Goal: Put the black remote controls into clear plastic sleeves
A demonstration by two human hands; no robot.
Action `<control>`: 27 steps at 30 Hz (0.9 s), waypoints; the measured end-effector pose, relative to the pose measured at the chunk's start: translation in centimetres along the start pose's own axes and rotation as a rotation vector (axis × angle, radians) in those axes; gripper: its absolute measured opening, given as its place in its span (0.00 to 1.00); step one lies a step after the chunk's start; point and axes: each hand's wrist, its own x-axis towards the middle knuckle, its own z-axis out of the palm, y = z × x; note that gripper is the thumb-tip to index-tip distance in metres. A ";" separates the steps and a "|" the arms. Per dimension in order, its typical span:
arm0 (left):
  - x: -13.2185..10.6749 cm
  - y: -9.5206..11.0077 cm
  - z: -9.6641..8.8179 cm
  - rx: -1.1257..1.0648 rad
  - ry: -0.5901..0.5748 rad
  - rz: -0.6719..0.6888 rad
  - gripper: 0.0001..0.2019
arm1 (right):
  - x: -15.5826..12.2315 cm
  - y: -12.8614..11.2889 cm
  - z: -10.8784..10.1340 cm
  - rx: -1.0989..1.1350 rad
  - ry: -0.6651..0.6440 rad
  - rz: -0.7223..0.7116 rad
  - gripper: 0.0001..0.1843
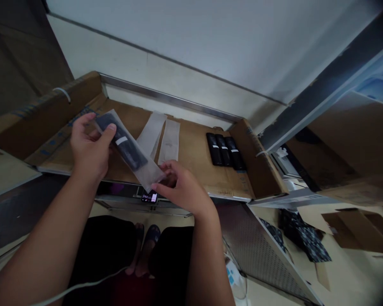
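A frosted plastic bag point(148, 173) slants between my two hands, with a slim black oblong item point(130, 152) inside that looks like a remote control and bears a white label. My left hand point(91, 146) pinches the upper end, its thumb pressing the black item through the plastic. At the lower end my right hand point(178, 185) is closed on the bag's corner, thumb in front. Behind the bag, two flat frosted bags point(151, 131) point(170, 142) lie on the cardboard. Three similar black oblong items point(225, 149) with white labels lie side by side to the right.
Cardboard point(191, 148) covers the work surface, with raised cardboard walls at the left point(44, 110) and right point(261, 161). A lit phone point(149, 196) sits below the front edge. Opened cartons point(362, 229) and a patterned dark bag point(306, 238) are on the floor at right.
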 end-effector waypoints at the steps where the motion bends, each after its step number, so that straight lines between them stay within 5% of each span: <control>1: 0.0 0.1 0.0 0.014 0.016 -0.022 0.37 | 0.0 0.0 0.1 -0.013 -0.013 -0.008 0.22; 5: 0.1 0.2 0.1 0.004 0.049 -0.059 0.34 | 0.2 0.3 0.3 0.114 -0.056 -0.052 0.21; 13: 0.1 0.6 0.2 -0.029 0.060 -0.088 0.30 | 1.3 0.9 1.4 0.288 0.067 -0.061 0.12; 22: 0.1 0.6 0.4 -0.042 0.086 -0.076 0.30 | 1.0 -0.4 1.4 -0.080 0.175 -0.054 0.10; 27: 0.2 -0.1 0.2 0.019 0.108 -0.049 0.30 | 0.5 0.0 0.0 -0.065 0.145 -0.015 0.12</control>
